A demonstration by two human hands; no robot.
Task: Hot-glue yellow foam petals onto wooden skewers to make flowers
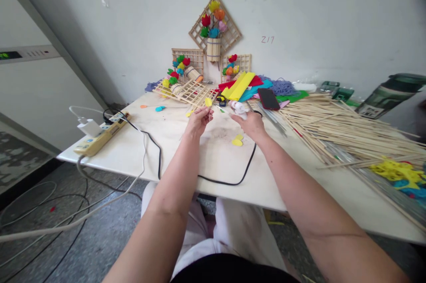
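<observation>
My left hand (199,121) is closed in a pinch around a yellow petal on a thin stem (208,102), held upright above the middle of the table. Across from it my right hand (249,124) grips a white glue gun (238,109); its tip points left toward the petal, and the two look apart. Loose yellow petals (237,141) lie on the tabletop below and between my hands. Black-handled scissors (221,100) rest just behind the glue gun. A blue petal piece (160,109) lies to the left on a thin stick.
A black cord (229,183) loops over the white table (179,167) from a power strip (103,134). Wooden sticks (339,123) cover the right side. Bamboo lattices with flowers (195,92), coloured paper (240,86) and a phone (268,99) are at the back.
</observation>
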